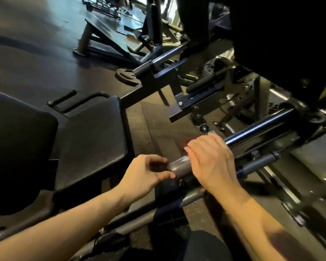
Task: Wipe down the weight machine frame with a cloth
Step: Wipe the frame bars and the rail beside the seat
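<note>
steel bar (179,165) of the weight machine; right hand (213,162) wraps over it; left hand (145,174) curls loosely at its end, thumb touching; black seat pad (90,140) left of the bar.

One head-worn wide-angle camera looks forward and steeply down, close over the person's forearms, with the left hand (146,171) and right hand (210,162) near the frame's centre. The view tilts, so the machine's sleeve bar (256,131) runs diagonally up to the right. The padded seat (91,140) fills the left, and the gym floor (36,59) stretches beyond.
</note>
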A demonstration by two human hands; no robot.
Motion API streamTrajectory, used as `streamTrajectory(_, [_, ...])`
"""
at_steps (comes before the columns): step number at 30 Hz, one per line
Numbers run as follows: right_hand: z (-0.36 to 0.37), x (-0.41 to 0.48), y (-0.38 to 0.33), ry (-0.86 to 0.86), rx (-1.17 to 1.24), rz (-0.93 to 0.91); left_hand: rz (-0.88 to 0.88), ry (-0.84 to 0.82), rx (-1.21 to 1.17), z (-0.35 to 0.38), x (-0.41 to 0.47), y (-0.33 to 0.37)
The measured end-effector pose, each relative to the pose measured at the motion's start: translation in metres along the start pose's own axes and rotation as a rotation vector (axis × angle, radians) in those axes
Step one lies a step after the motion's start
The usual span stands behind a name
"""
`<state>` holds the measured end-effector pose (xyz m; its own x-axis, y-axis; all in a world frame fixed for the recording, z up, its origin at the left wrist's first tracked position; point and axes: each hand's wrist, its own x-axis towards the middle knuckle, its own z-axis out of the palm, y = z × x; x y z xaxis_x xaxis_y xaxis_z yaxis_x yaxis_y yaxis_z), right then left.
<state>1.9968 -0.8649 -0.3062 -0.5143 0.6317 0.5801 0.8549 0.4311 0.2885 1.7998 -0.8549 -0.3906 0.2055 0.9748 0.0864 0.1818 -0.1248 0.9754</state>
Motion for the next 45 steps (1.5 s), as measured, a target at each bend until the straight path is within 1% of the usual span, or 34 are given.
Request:
streamTrajectory(2, [0.003, -0.001, -0.016, 0.025, -0.063, 0.169, 0.016, -0.045, -0.002, 0.000, 0.007, -0.002])
streamTrajectory(3, [0.011, -0.011, -0.031, 0.035, -0.042, 0.211, 0.017, -0.058, -0.006, -0.001, 0.009, -0.003])
streamTrajectory(4, [0.019, -0.024, -0.043, 0.035, -0.001, 0.201, 0.021, -0.069, -0.014, -0.002, 0.011, -0.007])
streamTrajectory(6, [0.020, -0.037, -0.047, -0.032, 0.066, 0.026, 0.051, -0.097, -0.030, -0.004, 0.011, -0.012])
streamTrajectory(7, [0.014, -0.033, -0.039, -0.068, 0.018, -0.050, 0.055, -0.106, -0.053, -0.003, 0.010, -0.014])
streamTrajectory(8, [0.007, -0.024, -0.027, -0.083, -0.067, -0.080, 0.045, -0.106, -0.083, -0.002, 0.009, -0.016])
streamTrajectory(9, [0.002, -0.013, -0.015, -0.085, -0.159, -0.042, 0.033, -0.107, -0.096, -0.003, 0.008, -0.016])
streamTrajectory(10, [0.003, -0.008, -0.005, -0.084, -0.230, 0.047, 0.032, -0.109, -0.095, -0.003, 0.008, -0.016])
streamTrajectory(11, [0.009, -0.008, -0.003, -0.052, -0.251, 0.144, 0.045, -0.101, -0.073, -0.004, 0.009, -0.015])
streamTrajectory(13, [0.031, -0.018, -0.021, 0.066, -0.123, 0.299, 0.079, -0.088, -0.009, -0.009, 0.015, -0.015])
streamTrajectory(14, [0.039, -0.028, -0.031, 0.103, -0.039, 0.302, 0.087, -0.097, 0.016, -0.013, 0.019, -0.015])
streamTrajectory(15, [0.042, -0.035, -0.039, 0.111, 0.022, 0.242, 0.086, -0.126, 0.028, -0.017, 0.023, -0.013])
streamTrajectory(17, [0.028, -0.038, -0.043, -0.032, 0.041, 0.092, 0.087, -0.245, 0.025, -0.023, 0.031, -0.008])
streamTrajectory(19, [0.005, -0.027, -0.029, -0.143, -0.033, 0.028, 0.091, -0.328, 0.044, -0.023, 0.035, 0.000])
streamTrajectory(20, [-0.002, -0.019, -0.020, -0.180, -0.104, 0.044, 0.083, -0.335, 0.054, -0.024, 0.037, 0.003])
streamTrajectory(22, [-0.007, -0.007, -0.015, -0.199, -0.204, 0.201, 0.060, -0.339, 0.040, -0.024, 0.040, 0.007])
streamTrajectory(24, [0.000, -0.004, -0.030, -0.114, -0.167, 0.348, 0.028, -0.338, -0.022, -0.025, 0.040, 0.007])
streamTrajectory(26, [0.007, -0.006, -0.043, -0.042, -0.107, 0.428, -0.005, -0.330, -0.056, -0.025, 0.038, 0.003])
streamTrajectory(27, [0.008, -0.006, -0.046, -0.047, -0.078, 0.443, -0.006, -0.328, -0.061, -0.026, 0.037, -0.001])
streamTrajectory(31, [-0.009, -0.006, -0.043, -0.144, -0.001, 0.405, 0.013, -0.308, -0.062, -0.039, 0.046, -0.005])
streamTrajectory(32, [-0.012, -0.008, -0.048, -0.193, 0.014, 0.397, 0.015, -0.307, -0.045, -0.043, 0.049, 0.000])
streamTrajectory(33, [-0.015, -0.010, -0.059, -0.275, 0.044, 0.375, 0.016, -0.316, -0.031, -0.045, 0.051, 0.004])
streamTrajectory(35, [-0.021, -0.015, -0.084, -0.396, 0.088, 0.271, 0.001, -0.354, -0.018, -0.047, 0.055, 0.012])
streamTrajectory(36, [-0.026, -0.016, -0.096, -0.428, 0.101, 0.243, -0.003, -0.373, -0.011, -0.047, 0.056, 0.015])
streamTrajectory(37, [-0.034, -0.017, -0.109, -0.444, 0.116, 0.264, -0.006, -0.400, -0.003, -0.047, 0.057, 0.017])
streamTrajectory(38, [-0.043, -0.019, -0.118, -0.423, 0.134, 0.349, -0.010, -0.431, 0.007, -0.046, 0.057, 0.019])
streamTrajectory(39, [-0.054, -0.017, -0.127, -0.366, 0.173, 0.519, -0.008, -0.464, 0.015, -0.045, 0.058, 0.020])
streamTrajectory(40, [-0.064, -0.018, -0.130, -0.311, 0.256, 0.752, 0.001, -0.493, 0.026, -0.044, 0.058, 0.022])
streamTrajectory(41, [-0.074, -0.017, -0.132, -0.240, 0.400, 0.982, 0.013, -0.516, 0.030, -0.043, 0.057, 0.024])
streamTrajectory(42, [-0.083, -0.016, -0.128, -0.119, 0.561, 1.193, 0.022, -0.537, 0.023, -0.042, 0.058, 0.026])
streamTrajectory(43, [-0.091, -0.016, -0.120, 0.044, 0.646, 1.352, 0.020, -0.561, 0.009, -0.041, 0.059, 0.028])
streamTrajectory(45, [-0.098, -0.014, -0.102, 0.291, 0.700, 1.608, 0.001, -0.605, -0.010, -0.041, 0.061, 0.031])
